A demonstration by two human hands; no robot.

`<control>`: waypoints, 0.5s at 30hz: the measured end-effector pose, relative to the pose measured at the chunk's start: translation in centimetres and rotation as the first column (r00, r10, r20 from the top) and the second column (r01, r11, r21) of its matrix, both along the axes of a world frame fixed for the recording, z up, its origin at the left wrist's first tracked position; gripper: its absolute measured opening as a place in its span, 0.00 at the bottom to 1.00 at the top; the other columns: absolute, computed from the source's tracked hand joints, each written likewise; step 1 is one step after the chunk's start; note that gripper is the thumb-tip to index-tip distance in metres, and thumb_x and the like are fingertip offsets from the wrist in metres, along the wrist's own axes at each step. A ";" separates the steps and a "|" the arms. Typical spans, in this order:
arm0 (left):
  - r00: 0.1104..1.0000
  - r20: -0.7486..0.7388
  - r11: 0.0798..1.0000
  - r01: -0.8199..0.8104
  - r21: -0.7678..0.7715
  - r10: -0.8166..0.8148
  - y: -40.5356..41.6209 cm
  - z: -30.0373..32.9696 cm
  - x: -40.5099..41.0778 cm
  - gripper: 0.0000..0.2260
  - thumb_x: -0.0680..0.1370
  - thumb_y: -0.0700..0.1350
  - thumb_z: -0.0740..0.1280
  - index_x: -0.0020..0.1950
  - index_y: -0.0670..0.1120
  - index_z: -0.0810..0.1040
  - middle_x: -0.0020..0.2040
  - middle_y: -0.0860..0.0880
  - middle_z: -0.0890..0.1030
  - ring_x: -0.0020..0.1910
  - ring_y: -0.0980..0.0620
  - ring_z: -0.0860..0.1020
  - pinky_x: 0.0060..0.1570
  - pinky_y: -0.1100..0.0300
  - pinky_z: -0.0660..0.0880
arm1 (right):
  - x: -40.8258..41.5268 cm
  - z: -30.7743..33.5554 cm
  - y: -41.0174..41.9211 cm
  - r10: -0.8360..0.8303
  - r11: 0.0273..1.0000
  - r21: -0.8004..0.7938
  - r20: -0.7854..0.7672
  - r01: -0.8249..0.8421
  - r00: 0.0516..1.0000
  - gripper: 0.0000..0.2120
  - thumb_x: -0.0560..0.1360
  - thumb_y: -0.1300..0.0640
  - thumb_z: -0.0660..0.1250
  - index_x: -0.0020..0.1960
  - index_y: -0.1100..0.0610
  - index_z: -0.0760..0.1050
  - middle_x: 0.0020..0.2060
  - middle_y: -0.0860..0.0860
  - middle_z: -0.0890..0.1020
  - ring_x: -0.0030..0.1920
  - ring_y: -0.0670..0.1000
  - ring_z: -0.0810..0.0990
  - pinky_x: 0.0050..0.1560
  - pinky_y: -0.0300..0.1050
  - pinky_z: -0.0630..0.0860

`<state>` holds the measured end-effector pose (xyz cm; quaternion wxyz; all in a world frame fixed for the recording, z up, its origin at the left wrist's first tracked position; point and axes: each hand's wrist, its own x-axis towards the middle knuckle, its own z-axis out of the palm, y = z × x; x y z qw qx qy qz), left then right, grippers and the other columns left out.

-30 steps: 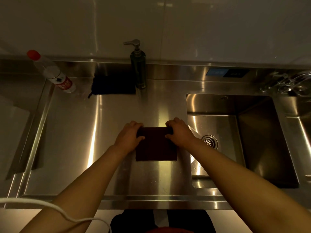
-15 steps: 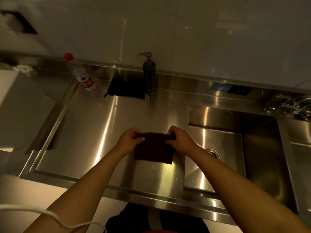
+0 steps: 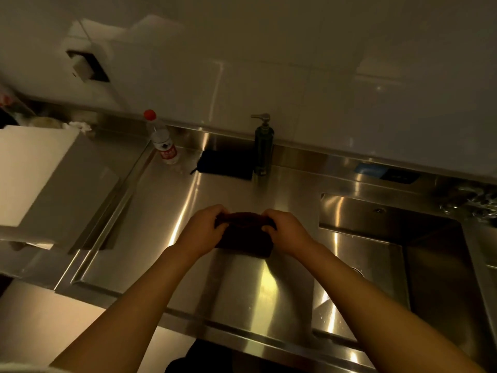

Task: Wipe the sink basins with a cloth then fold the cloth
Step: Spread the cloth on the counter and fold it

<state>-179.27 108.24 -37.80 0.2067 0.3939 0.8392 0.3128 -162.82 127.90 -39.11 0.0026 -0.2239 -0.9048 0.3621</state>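
The cloth (image 3: pixel 246 234) is dark, almost black in this dim light, with a brownish tone. It is folded into a small thick rectangle, and its far edge is raised and rolled between the 2 hands. Its near edge lies on the stainless steel counter (image 3: pixel 166 211), just left of the sink basin (image 3: pixel 376 254). The left hand (image 3: pixel 200 230) grips the left end of the cloth, with the fingers curled over the far edge and the thumb on the near side. The right hand (image 3: pixel 287 230) grips the right end in the same way, and its thumb tip presses on the top of the fabric. Both forearms come in from the bottom of the view and cover part of the counter and the front left corner of the basin.

Behind the hands, against the back edge of the counter, a dark soap dispenser (image 3: pixel 263 146) with a metal pump stands upright. Just left of it lies a second dark cloth (image 3: pixel 226 164), flat and apart from the hands. Further left stands a clear plastic bottle (image 3: pixel 162 142) with a red cap and a red and white label. On the wall at the upper left there is a white box with a dark opening (image 3: pixel 87 65). At the far right, a metal tap (image 3: pixel 473 201) is blurred and partly cut by the edge.
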 end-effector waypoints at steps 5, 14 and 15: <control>0.999 0.006 0.999 0.048 0.017 -0.048 0.7 0.1 -6.5 0.07 0.79 0.44 0.71 0.56 0.53 0.80 0.45 0.60 0.79 0.45 0.64 0.78 0.43 0.69 0.70 | -5.7 0.9 0.1 -0.067 0.998 -0.004 0.037 0.067 0.997 0.10 0.80 0.58 0.66 0.61 0.52 0.79 0.55 0.53 0.83 0.56 0.53 0.80 0.56 0.46 0.76; 0.991 0.082 0.994 0.103 0.036 -0.106 4.9 -1.1 -18.6 0.06 0.80 0.43 0.71 0.56 0.53 0.80 0.49 0.52 0.82 0.46 0.58 0.79 0.43 0.66 0.71 | -16.8 0.3 2.7 -0.178 0.984 0.029 0.094 0.176 0.980 0.12 0.79 0.60 0.67 0.62 0.55 0.78 0.55 0.56 0.83 0.55 0.56 0.81 0.56 0.49 0.77; 0.991 0.083 0.994 0.103 0.034 -0.106 5.5 -1.4 -19.8 0.06 0.80 0.43 0.71 0.56 0.50 0.80 0.49 0.51 0.82 0.47 0.55 0.80 0.44 0.65 0.71 | -18.0 0.1 3.1 -0.191 0.982 0.027 0.101 0.189 0.976 0.12 0.79 0.60 0.67 0.61 0.54 0.78 0.54 0.55 0.83 0.54 0.56 0.81 0.54 0.48 0.77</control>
